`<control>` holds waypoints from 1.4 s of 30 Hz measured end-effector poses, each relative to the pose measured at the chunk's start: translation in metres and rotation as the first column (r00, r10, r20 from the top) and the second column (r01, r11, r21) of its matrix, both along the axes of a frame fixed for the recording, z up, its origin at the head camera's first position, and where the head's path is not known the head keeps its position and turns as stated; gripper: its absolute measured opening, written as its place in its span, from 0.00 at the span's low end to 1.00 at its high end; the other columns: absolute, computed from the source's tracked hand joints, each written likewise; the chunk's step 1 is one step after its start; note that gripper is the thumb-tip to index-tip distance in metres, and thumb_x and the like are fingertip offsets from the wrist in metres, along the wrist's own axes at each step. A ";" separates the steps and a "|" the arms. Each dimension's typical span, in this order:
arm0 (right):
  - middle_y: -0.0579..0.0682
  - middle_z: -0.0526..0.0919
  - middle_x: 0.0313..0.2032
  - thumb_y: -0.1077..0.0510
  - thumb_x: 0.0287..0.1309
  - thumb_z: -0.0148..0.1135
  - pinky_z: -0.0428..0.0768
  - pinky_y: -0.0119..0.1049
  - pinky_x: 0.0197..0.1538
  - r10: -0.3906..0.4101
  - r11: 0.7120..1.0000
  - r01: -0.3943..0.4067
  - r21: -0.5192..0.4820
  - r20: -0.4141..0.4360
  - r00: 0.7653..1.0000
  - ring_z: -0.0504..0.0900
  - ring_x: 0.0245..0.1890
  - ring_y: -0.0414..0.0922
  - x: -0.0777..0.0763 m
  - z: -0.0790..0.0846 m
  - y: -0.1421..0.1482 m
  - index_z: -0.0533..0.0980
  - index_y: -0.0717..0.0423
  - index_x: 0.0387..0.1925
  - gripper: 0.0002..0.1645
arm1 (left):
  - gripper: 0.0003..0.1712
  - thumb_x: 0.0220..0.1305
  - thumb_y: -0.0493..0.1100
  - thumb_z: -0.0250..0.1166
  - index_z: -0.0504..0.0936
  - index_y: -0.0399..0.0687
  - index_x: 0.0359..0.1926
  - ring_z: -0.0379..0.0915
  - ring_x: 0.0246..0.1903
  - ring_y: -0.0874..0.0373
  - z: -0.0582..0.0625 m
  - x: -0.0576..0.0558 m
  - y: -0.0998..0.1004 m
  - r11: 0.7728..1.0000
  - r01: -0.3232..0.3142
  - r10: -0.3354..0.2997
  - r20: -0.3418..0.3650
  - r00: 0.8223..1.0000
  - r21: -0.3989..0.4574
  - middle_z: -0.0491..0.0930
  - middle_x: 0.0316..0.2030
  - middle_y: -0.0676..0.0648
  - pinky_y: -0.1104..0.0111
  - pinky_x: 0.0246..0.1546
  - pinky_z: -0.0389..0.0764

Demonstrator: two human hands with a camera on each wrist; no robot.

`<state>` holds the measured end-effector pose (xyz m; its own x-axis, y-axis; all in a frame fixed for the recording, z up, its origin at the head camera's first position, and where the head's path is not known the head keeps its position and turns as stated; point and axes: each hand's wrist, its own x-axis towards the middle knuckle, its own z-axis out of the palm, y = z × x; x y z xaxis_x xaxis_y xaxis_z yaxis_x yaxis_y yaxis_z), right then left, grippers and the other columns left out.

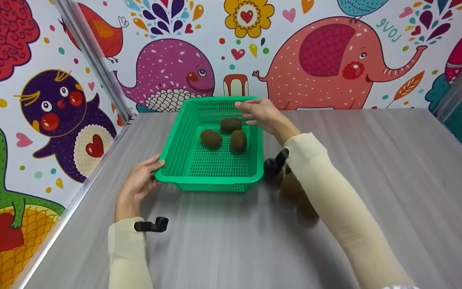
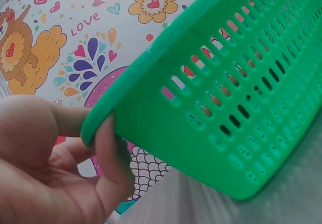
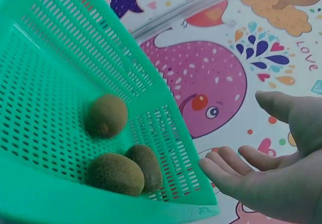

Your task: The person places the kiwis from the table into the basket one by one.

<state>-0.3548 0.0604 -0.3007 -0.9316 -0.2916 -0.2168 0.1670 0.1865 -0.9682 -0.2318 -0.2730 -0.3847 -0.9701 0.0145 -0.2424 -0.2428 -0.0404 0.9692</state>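
Three brown kiwis (image 1: 211, 139) lie together inside a green plastic basket (image 1: 211, 179) with slotted walls. At the basket's near left corner my left hand (image 1: 138, 182) pinches the rim between thumb and fingers; the left wrist view shows this hand (image 2: 65, 158) on the rim up close. Over the far right side my right hand (image 1: 265, 115) holds nothing, thumb and fingers apart. Seen from the right wrist, this hand (image 3: 271, 168) is beside the basket wall, its fingertips close to the rim; whether they touch it I cannot tell.
Several more kiwis (image 1: 306, 210) sit on the grey table (image 1: 215, 241) right of the basket, partly hidden by my right forearm. Behind the table stands a wall (image 1: 247, 60) with cartoon animals, and another decorated panel (image 1: 26, 152) borders the left side.
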 end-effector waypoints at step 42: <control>0.48 0.76 0.66 0.38 0.59 0.68 0.71 0.53 0.71 0.031 0.991 0.009 0.136 -0.291 0.956 0.75 0.66 0.49 0.062 -0.046 0.094 0.73 0.46 0.66 0.37 | 0.34 0.77 0.42 0.54 0.55 0.43 0.78 0.78 0.34 0.67 0.001 -0.001 0.001 1.000 -0.017 0.016 0.018 1.000 0.017 0.78 0.47 0.51 0.77 0.32 0.80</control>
<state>-0.2926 0.1547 -0.3462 -0.9569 -0.2894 0.0257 -0.1216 0.3185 -0.9401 -0.2332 -0.2723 -0.3840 -0.9656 0.0031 -0.2600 -0.2596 -0.0615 0.9637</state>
